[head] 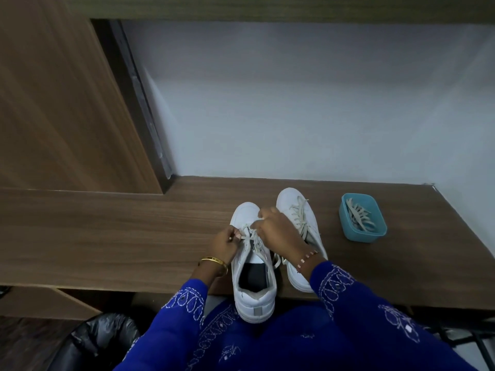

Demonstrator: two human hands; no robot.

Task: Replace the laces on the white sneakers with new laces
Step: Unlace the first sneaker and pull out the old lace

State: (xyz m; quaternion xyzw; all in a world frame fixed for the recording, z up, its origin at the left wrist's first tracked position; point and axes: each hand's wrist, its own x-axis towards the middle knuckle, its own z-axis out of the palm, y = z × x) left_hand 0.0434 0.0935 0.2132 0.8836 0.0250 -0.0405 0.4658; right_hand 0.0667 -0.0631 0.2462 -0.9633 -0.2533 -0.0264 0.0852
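Two white sneakers stand side by side on the wooden desk, toes pointing away from me. The left sneaker [254, 287] has its heel hanging over the desk's front edge. Its off-white lace [253, 241] is threaded through the eyelets. My left hand [224, 246] pinches that lace at the shoe's left side. My right hand [278, 231] reaches over the tongue and grips the lace further up. The right sneaker [297, 210] is laced and partly hidden behind my right wrist.
A teal plastic tub [362, 217] with loose off-white laces [359, 213] in it sits to the right of the shoes. A tall wooden panel [61, 103] rises at the left. A black chair [93, 341] is below the desk's front edge [134, 287].
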